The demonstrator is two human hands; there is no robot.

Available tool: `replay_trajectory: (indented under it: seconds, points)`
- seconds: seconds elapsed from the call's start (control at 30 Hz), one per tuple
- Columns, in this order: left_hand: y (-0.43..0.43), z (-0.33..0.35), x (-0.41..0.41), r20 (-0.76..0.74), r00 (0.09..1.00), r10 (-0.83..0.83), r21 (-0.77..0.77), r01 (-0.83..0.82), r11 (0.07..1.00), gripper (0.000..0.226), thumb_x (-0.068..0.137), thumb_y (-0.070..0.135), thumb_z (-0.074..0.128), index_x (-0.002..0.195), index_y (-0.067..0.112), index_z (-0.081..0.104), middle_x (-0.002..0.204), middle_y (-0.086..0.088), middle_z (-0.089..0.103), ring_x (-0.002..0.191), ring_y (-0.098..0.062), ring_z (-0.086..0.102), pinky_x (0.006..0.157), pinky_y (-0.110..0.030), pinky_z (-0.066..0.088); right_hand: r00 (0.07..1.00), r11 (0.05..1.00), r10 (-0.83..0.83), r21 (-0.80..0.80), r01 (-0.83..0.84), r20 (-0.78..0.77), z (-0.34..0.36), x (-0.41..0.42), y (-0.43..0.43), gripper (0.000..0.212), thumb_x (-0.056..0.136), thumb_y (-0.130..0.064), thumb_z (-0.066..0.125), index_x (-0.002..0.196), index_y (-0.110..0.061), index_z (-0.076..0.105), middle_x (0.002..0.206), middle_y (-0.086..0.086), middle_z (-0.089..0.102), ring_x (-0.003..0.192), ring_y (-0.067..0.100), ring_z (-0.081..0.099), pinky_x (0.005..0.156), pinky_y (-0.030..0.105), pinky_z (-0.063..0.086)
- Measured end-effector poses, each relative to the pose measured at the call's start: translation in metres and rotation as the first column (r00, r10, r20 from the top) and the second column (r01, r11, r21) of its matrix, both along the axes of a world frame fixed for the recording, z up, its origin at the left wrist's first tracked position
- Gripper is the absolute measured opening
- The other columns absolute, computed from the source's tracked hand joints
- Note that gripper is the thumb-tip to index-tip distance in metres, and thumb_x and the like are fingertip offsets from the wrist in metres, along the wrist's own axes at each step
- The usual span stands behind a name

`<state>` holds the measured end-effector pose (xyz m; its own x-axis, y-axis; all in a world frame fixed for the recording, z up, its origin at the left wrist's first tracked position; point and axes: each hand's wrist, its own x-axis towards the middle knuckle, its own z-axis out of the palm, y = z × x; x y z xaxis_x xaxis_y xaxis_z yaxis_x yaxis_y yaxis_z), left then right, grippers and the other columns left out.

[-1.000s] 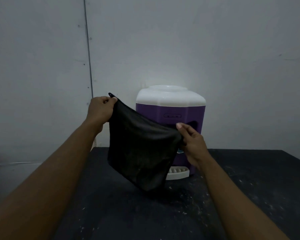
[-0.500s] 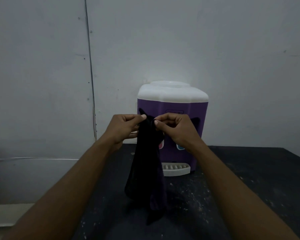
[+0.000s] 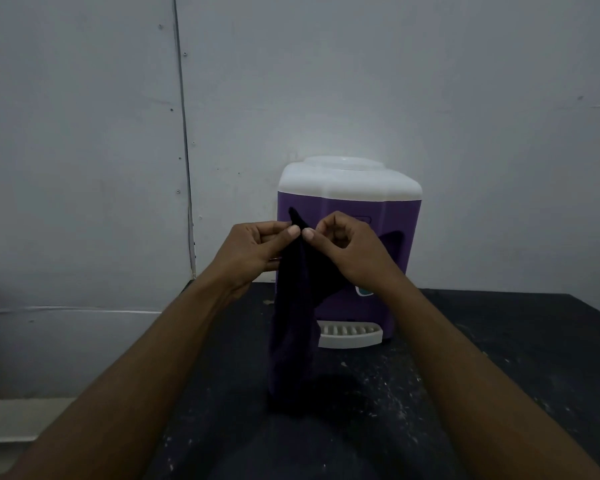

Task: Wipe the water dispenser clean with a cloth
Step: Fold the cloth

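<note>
Dark cloth (image 3: 293, 317) hangs folded before the purple water dispenser (image 3: 349, 237) on the worktop (image 3: 499, 358), its top edge pinched by left hand (image 3: 253, 252) and right hand (image 3: 350, 252), thumbs almost touching.

A dark desk (image 3: 499, 341) fills the lower half of the frame, from the lower centre out to the right edge. Its top is black and matt, scattered with pale flecks and dusty smears, thickest around the centre. Its back edge meets the grey wall (image 3: 430, 81) at mid-height. A water dispenser (image 3: 343, 206), with a purple body and a white lid, stands upright on the desk at the frame's centre, close to the wall. Its white slotted drip tray (image 3: 350, 336) sits on the desk top at the foot of the body. A dark cloth (image 3: 291, 341) hangs in front; whether its lower end touches the desk cannot be told.
</note>
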<state>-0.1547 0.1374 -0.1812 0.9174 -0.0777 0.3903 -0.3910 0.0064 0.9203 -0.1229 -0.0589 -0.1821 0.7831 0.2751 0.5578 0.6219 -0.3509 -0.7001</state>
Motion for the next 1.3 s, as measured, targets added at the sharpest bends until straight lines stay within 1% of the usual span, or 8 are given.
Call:
replay_trajectory:
  seconds: [0.1,0.17,0.3,0.47,0.7,0.87,1.03,1.3]
  points:
    - [0.008,0.002,0.006,0.032,0.999,0.023,-0.022,-0.022,1.0,0.023,0.099,0.022,0.063,0.115,0.009,0.074,0.103,-0.004,0.079,0.098,-0.014,0.075,0.077,-0.025,0.061,0.993,0.989,0.052,-0.136,-0.066,-0.103,-0.008,0.002,-0.01,0.028,0.095,-0.048,0.068,0.109,-0.024,0.07,0.1,0.002,0.074,0.096,0.018,0.072,0.09,0.04,0.059]
    - [0.012,0.005,0.009,0.073,0.994,0.075,0.041,-0.078,0.996,0.02,0.1,0.023,0.063,0.112,0.013,0.074,0.098,-0.001,0.08,0.095,-0.011,0.075,0.076,-0.024,0.061,0.992,0.982,0.032,-0.183,-0.055,-0.124,-0.016,0.004,-0.014,0.028,0.097,-0.048,0.065,0.106,-0.024,0.073,0.097,-0.001,0.076,0.092,0.015,0.072,0.086,0.041,0.059]
    - [0.023,-0.004,0.02,0.504,0.829,0.243,0.4,-0.473,0.785,0.022,0.102,0.025,0.061,0.113,0.014,0.076,0.097,0.005,0.077,0.088,-0.007,0.073,0.078,-0.028,0.062,0.993,0.99,-0.102,-0.105,0.096,-0.053,-0.017,0.005,-0.02,0.023,0.092,-0.044,0.073,0.092,-0.021,0.075,0.082,-0.004,0.073,0.074,0.007,0.066,0.068,0.022,0.049]
    - [0.024,-0.017,0.025,0.664,0.705,0.248,0.346,-0.584,0.734,0.024,0.106,0.027,0.053,0.108,0.009,0.069,0.089,0.004,0.07,0.077,-0.008,0.064,0.071,-0.029,0.054,0.997,0.993,-0.064,0.098,0.068,-0.048,0.001,0.002,-0.023,0.019,0.091,-0.036,0.076,0.098,-0.019,0.073,0.107,0.0,0.069,0.099,0.01,0.066,0.086,0.016,0.051]
    - [0.006,-0.015,0.015,0.423,0.887,0.186,0.304,-0.332,0.893,0.034,0.105,0.041,0.045,0.106,0.01,0.059,0.084,-0.004,0.066,0.079,-0.027,0.064,0.075,-0.053,0.058,0.923,0.84,0.26,0.537,-0.071,-0.284,0.01,-0.012,-0.011,0.019,0.098,-0.023,0.067,0.107,-0.007,0.066,0.102,0.009,0.075,0.094,0.021,0.074,0.079,0.031,0.06]
    - [-0.003,-0.017,0.011,0.043,0.999,0.008,0.044,-0.01,0.999,0.051,0.098,0.056,0.051,0.112,0.009,0.063,0.091,0.003,0.071,0.088,-0.014,0.067,0.076,-0.035,0.056,0.913,0.823,0.264,0.566,-0.046,-0.31,0.02,-0.019,-0.008,0.013,0.099,-0.023,0.066,0.1,-0.01,0.064,0.092,0.009,0.074,0.081,0.018,0.072,0.069,0.031,0.061]
    - [0.0,-0.055,0.005,-0.307,0.884,-0.352,0.127,0.405,0.905,0.089,0.064,0.079,0.075,0.129,0.019,0.064,0.133,-0.003,0.068,0.127,-0.027,0.062,0.11,-0.049,0.047,0.88,0.827,0.285,0.561,-0.026,-0.38,0.028,-0.023,-0.01,0.029,0.1,-0.027,0.065,0.119,-0.005,0.067,0.109,0.014,0.075,0.09,0.023,0.073,0.081,0.037,0.063]
    - [-0.007,-0.049,-0.023,-0.315,0.803,-0.505,-0.038,0.521,0.853,0.066,0.072,0.048,0.087,0.118,0.004,0.071,0.126,-0.013,0.07,0.119,-0.026,0.067,0.095,-0.03,0.055,0.759,0.832,0.239,0.531,0.162,-0.606,0.004,-0.006,-0.028,0.039,0.095,-0.033,0.071,0.121,-0.003,0.07,0.115,0.015,0.076,0.107,0.028,0.073,0.084,0.038,0.062]
